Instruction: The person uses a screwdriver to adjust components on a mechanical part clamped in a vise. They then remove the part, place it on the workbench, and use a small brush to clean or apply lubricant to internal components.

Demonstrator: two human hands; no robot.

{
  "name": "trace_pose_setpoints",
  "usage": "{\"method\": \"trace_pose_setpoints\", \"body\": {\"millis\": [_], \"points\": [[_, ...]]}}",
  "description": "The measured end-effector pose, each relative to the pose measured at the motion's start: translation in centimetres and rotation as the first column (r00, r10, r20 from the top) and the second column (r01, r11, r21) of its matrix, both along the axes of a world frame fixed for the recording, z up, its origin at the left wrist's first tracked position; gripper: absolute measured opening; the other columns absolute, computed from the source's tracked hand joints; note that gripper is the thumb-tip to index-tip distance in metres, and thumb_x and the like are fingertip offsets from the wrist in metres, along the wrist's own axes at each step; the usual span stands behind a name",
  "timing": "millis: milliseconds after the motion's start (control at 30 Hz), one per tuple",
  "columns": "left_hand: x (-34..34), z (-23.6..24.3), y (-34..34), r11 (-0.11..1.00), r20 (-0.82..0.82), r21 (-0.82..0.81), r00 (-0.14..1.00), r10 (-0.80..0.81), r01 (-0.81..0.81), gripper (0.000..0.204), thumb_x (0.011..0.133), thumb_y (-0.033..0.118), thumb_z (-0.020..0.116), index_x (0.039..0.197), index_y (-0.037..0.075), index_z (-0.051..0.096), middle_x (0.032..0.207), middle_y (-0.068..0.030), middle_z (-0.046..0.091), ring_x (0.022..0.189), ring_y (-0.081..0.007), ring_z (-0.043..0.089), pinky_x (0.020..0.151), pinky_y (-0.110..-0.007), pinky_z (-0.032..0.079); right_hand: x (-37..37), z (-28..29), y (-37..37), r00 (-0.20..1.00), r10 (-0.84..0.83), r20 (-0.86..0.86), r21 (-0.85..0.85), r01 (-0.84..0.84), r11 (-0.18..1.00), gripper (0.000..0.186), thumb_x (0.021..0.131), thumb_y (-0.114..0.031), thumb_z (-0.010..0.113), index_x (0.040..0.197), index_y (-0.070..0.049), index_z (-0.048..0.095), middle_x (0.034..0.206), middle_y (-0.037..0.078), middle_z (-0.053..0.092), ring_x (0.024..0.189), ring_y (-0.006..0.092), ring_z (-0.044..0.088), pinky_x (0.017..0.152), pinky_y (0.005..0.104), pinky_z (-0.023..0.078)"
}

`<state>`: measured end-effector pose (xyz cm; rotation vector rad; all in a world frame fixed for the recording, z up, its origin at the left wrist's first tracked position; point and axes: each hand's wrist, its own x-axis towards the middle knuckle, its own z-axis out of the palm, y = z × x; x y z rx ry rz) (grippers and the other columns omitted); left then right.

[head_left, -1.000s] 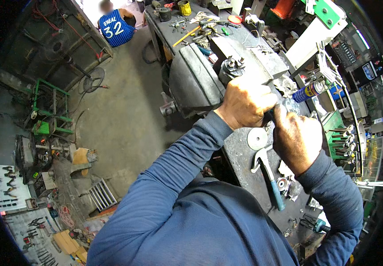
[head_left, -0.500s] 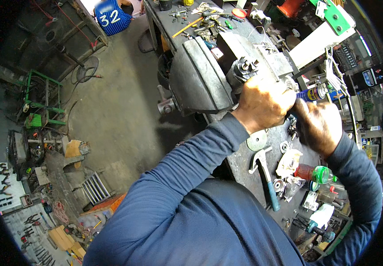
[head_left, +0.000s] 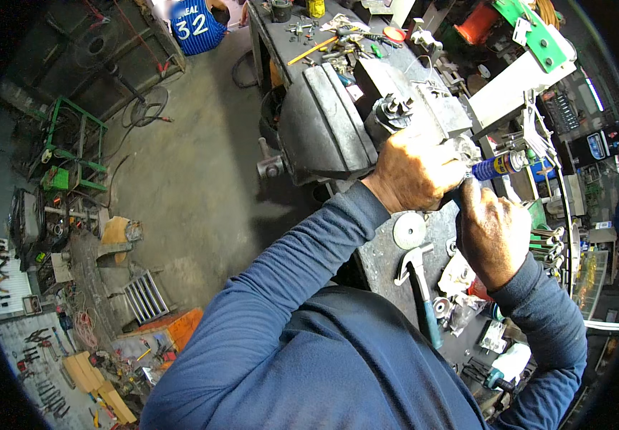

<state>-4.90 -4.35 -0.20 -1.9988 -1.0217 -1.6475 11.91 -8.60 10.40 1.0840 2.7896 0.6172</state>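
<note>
Your left hand [head_left: 418, 172] curls into a fist close beside your bent-fingered right hand [head_left: 494, 233]; what either one clasps is hidden, so I cannot tell. The pronged metal part [head_left: 393, 111] sits just beyond your left knuckles, beside the grey vise [head_left: 324, 132]. Nearer you, a hammer [head_left: 424, 297] and a round disc [head_left: 409, 230] lie on the bench [head_left: 376, 247].

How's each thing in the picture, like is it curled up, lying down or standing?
Left hand: curled shut; its inside is hidden.
Right hand: curled shut; its inside is hidden too.
Sleeves: down to the wrists.
Hammer: lying on the bench.
Disc: lying flat.
Yellow stick: lying down.
Spray can: looks upright, hard to be sure.
</note>
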Motion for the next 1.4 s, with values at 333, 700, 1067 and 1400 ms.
{"method": "trace_pose_setpoints", "body": {"millis": [333, 700, 1067, 1400], "points": [[0.7, 0.4, -0.4, 0.979, 0.018, -0.193, 0.998, 0.062, -0.058, 0.008, 0.075, 0.024, 0.067, 0.073, 0.017, 0.064, 0.071, -0.0013, 0.062, 0.066, -0.0228, 0.065, 0.063, -0.039, 0.049, 1.2, 1.5, 4.1, 0.981, 0.191, 0.018, -0.127, -0.187, 0.974, 0.023, 0.079, -0.005, 0.062, 0.102, -0.006, 0.057, 0.066, 0.012, 0.063, 0.058, 0.0316, 0.066, 0.055, 0.0438, 0.050], [1.0, 0.6, 0.5, 0.985, 0.005, -0.098, 0.990, 0.141, -0.139, 0.008, 0.072, 0.021, 0.068, 0.071, 0.017, 0.061, 0.063, -0.0032, 0.056, 0.059, -0.0264, 0.061, 0.056, -0.040, 0.047, 1.5, 0.8, 5.4, 0.969, 0.238, -0.066, -0.055, -0.242, 0.969, 0.024, 0.081, -0.007, 0.063, 0.104, -0.007, 0.057, 0.068, 0.012, 0.065, 0.058, 0.0321, 0.068, 0.055, 0.0445, 0.052], [2.0, 0.9, 0.7, 0.957, 0.008, -0.190, 0.974, 0.227, -0.221, 0.006, 0.077, 0.022, 0.065, 0.075, 0.017, 0.064, 0.068, -0.0019, 0.062, 0.065, -0.0238, 0.066, 0.064, -0.039, 0.049, 1.9, 1.9, 7.8, 0.933, 0.356, 0.057, 0.004, -0.357, 0.934, 0.025, 0.080, -0.009, 0.063, 0.105, -0.008, 0.059, 0.064, 0.010, 0.061, 0.056, 0.0295, 0.067, 0.054, 0.0423, 0.052], [1.9, 0.3, 1.1, 0.940, -0.127, -0.173, 0.953, 0.273, -0.293, 0.007, 0.074, 0.022, 0.069, 0.077, 0.017, 0.066, 0.069, -0.0039, 0.064, 0.067, -0.0237, 0.066, 0.066, -0.039, 0.050, 3.3, -0.5, 9.3, 0.911, 0.407, -0.072, -0.003, -0.408, 0.913, 0.027, 0.081, -0.010, 0.064, 0.108, -0.008, 0.059, 0.070, 0.008, 0.063, 0.061, 0.0272, 0.067, 0.055, 0.0411, 0.050]]}}
